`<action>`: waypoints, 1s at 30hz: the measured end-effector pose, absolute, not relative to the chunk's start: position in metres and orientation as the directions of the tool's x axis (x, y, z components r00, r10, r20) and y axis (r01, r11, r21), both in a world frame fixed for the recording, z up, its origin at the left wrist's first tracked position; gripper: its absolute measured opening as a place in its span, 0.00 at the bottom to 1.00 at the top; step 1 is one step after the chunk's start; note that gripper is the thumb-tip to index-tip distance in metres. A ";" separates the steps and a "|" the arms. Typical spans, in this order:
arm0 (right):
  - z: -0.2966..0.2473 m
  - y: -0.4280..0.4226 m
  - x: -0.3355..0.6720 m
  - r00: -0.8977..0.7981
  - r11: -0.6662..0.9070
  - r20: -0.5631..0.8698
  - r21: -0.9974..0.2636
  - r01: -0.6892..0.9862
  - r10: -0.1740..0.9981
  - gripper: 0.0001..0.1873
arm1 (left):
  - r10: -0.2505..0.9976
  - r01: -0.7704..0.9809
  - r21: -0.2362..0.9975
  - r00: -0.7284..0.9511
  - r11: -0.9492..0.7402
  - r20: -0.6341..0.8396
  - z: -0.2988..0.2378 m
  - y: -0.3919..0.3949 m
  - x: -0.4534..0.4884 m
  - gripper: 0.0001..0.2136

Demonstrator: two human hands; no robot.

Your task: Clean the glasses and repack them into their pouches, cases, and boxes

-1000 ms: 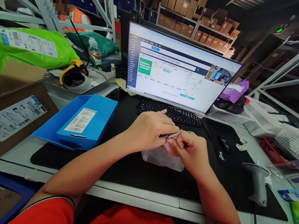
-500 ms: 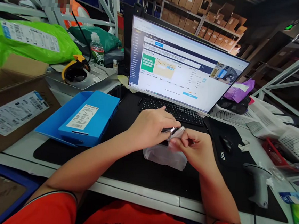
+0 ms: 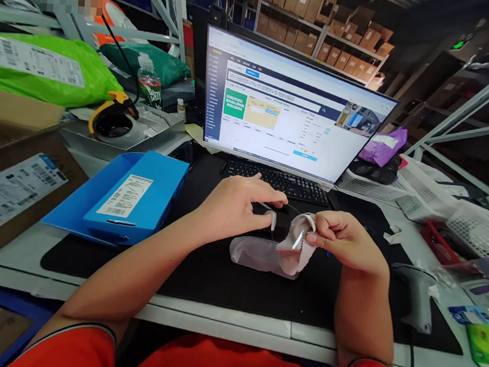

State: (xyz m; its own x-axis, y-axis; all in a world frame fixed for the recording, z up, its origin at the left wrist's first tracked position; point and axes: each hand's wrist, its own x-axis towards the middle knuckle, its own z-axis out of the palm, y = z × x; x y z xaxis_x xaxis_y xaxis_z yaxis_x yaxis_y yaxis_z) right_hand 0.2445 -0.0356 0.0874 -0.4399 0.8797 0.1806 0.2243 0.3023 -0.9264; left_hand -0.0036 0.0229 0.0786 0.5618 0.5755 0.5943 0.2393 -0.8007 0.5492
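Observation:
My left hand (image 3: 236, 205) hovers over the black desk mat (image 3: 202, 271), fingers pinched on a small dark item with a thin wire; I cannot make out what it is. My right hand (image 3: 345, 238) pinches the top of a small pale pink pouch (image 3: 294, 250), which hangs open toward the left hand. A crumpled translucent plastic bag (image 3: 251, 252) lies on the mat under both hands. The black keyboard (image 3: 276, 180) is just beyond them.
A monitor (image 3: 289, 110) stands behind the keyboard. A blue box with a label (image 3: 134, 199) and a cardboard carton (image 3: 13, 186) sit left. A grey barcode scanner (image 3: 417, 295) and white baskets (image 3: 459, 219) are right. Another person in orange (image 3: 113, 18) stands far left.
My hands have drawn apart: the right hand moved right with the pink pouch, now unfolded and hanging. The left hand keeps the small dark item. The view shifted slightly.

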 end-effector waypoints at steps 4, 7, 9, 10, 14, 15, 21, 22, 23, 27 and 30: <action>0.087 -0.036 0.247 -0.352 0.297 0.212 -0.931 0.210 0.912 0.27 | 0.567 0.235 0.539 0.553 -0.809 0.610 0.078 0.024 -0.003 0.14; 0.086 -0.039 0.245 -0.345 0.336 0.235 -0.903 0.268 0.908 0.26 | 0.510 0.207 0.490 0.580 -0.847 0.636 0.077 0.021 0.000 0.14; 0.084 -0.042 0.236 -0.367 0.391 0.263 -0.857 0.336 0.892 0.25 | 0.432 0.195 0.406 0.624 -0.893 0.651 0.076 0.017 0.004 0.14; 0.082 -0.044 0.229 -0.368 0.428 0.288 -0.814 0.392 0.884 0.24 | 0.387 0.203 0.341 0.652 -0.918 0.653 0.075 0.016 0.006 0.13; 0.078 -0.050 0.208 -0.271 0.543 0.497 -0.560 0.626 0.824 0.20 | 0.294 0.267 0.146 0.680 -0.952 0.672 0.072 0.013 0.012 0.09; 0.079 -0.050 0.208 -0.262 0.552 0.522 -0.541 0.634 0.812 0.20 | 0.295 0.265 0.154 0.658 -0.952 0.693 0.072 0.014 0.012 0.09; 0.095 -0.048 0.249 -0.609 0.578 0.233 -0.673 0.462 0.758 0.25 | 0.405 0.137 0.408 0.588 -0.903 0.700 0.078 0.019 0.004 0.13; 0.096 -0.049 0.251 -0.609 0.580 0.239 -0.676 0.456 0.757 0.25 | 0.414 0.128 0.424 0.585 -0.896 0.698 0.079 0.018 0.004 0.13; 0.096 -0.050 0.248 -0.577 0.574 0.265 -0.681 0.455 0.772 0.26 | 0.405 0.119 0.420 0.587 -0.900 0.701 0.079 0.017 0.005 0.14; 0.084 -0.058 0.213 -0.254 0.530 0.475 -0.648 0.547 0.843 0.23 | 0.312 0.153 0.276 0.581 -0.949 0.751 0.073 0.013 0.012 0.11; 0.077 -0.059 0.195 -0.123 0.541 0.614 -0.560 0.627 0.779 0.22 | 0.299 0.212 0.216 0.551 -0.953 0.779 0.070 0.013 0.013 0.11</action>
State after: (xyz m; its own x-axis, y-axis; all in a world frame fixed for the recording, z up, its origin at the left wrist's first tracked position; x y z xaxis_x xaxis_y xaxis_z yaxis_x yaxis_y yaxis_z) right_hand 0.1948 -0.0592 0.0768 -0.1234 0.7794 0.6142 0.6273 0.5409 -0.5603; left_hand 0.0133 0.0130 0.0696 0.5512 0.2993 0.7788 0.2122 -0.9530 0.2161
